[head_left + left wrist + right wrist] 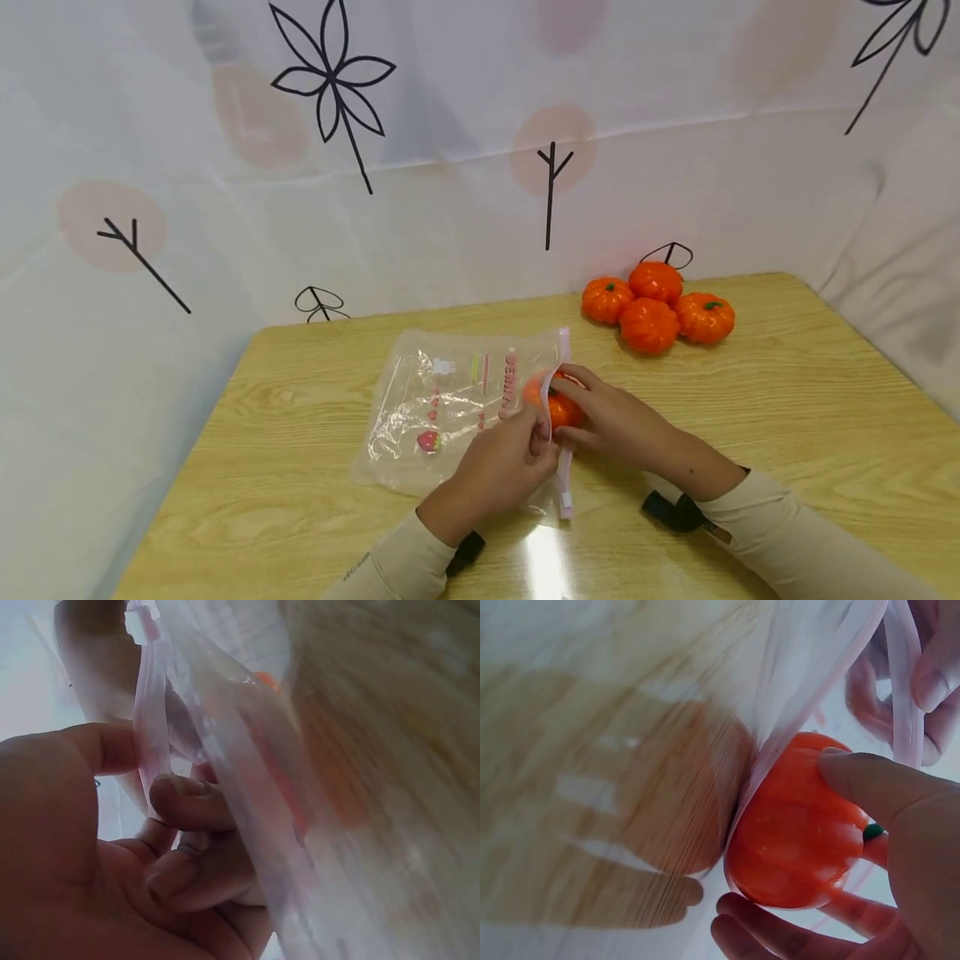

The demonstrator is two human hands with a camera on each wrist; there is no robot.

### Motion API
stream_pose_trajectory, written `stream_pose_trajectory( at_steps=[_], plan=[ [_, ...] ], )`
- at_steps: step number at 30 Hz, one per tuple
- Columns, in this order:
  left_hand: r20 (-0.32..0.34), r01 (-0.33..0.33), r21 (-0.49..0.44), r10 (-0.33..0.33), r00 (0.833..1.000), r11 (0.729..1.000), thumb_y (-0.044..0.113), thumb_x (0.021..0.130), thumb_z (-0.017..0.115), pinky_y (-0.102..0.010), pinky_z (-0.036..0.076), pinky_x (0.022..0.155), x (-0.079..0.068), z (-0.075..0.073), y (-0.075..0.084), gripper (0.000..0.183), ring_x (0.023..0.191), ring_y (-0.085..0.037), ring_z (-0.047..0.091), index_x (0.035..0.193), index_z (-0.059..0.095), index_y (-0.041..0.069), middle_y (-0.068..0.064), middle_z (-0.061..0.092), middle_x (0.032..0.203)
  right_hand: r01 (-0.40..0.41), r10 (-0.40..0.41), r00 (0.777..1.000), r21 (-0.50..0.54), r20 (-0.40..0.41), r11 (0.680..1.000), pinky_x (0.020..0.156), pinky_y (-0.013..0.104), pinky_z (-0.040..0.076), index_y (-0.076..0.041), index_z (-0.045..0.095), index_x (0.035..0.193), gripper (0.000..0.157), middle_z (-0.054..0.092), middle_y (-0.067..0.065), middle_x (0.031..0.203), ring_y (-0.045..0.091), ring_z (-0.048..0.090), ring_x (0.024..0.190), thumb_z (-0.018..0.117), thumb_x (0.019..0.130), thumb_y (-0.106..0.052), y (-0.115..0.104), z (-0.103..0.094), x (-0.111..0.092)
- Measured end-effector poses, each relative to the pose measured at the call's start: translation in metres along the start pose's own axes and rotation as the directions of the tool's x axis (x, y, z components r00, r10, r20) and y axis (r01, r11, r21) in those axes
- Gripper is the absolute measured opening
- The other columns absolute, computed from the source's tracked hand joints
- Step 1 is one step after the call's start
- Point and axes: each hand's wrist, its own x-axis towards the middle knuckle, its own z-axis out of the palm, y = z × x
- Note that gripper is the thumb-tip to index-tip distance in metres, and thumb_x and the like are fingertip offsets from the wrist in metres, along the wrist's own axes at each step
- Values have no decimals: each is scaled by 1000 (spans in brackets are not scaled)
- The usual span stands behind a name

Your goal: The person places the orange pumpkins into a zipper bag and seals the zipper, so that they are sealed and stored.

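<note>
A clear zip bag (450, 417) printed with strawberries and pink lettering lies flat on the table, its pink-edged mouth facing right. With curled fingers my left hand (502, 462) pinches the edge of that mouth; in the left wrist view the pink zip strip (154, 712) runs between thumb and fingers. My right hand (626, 417) grips a small orange toy pumpkin (799, 825) at the opening, thumb on one side and fingers on the other. Part of the pumpkin is inside the bag, seen through the plastic. Its green stem (872, 832) points toward the right palm.
Several more orange pumpkins (648, 326) sit grouped at the back right of the wooden table (285, 417). A white slider (566, 500) sits at the near end of the zip. Behind the table hangs a patterned white cloth (450, 233).
</note>
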Motion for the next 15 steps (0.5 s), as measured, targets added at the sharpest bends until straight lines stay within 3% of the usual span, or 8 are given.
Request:
stream_pose_trajectory(
  at_steps=[3, 7, 15],
  plan=[
    [-6, 1, 58, 0, 1000, 998, 29, 92, 60, -18, 34, 50, 1, 2, 1, 14, 55, 0, 40, 84, 52, 21, 13, 46, 67, -4, 4, 1000, -6, -6, 1000, 89, 50, 55, -10, 56, 135, 57, 49, 19, 143, 36, 66, 109, 79, 85, -23, 0, 0, -1],
    [16, -3, 131, 1, 1000, 991, 32, 93, 59, -20, 30, 48, 2, 2, 2, 30, 50, -1, 37, 67, 48, 21, 14, 40, 57, -18, 18, 1000, -7, -2, 1000, 91, 51, 55, -10, 56, 136, 58, 49, 20, 144, 38, 65, 112, 79, 84, -24, 0, -1, -1],
    [66, -17, 161, 6, 998, 987, 32, 91, 59, -21, 30, 48, -1, 3, 4, 28, 49, -2, 37, 66, 49, 23, 14, 42, 56, -36, 36, 999, 6, 31, 999, 96, 55, 51, -7, 52, 141, 59, 45, 22, 149, 43, 59, 122, 74, 89, -23, -1, 0, -2]
  ],
)
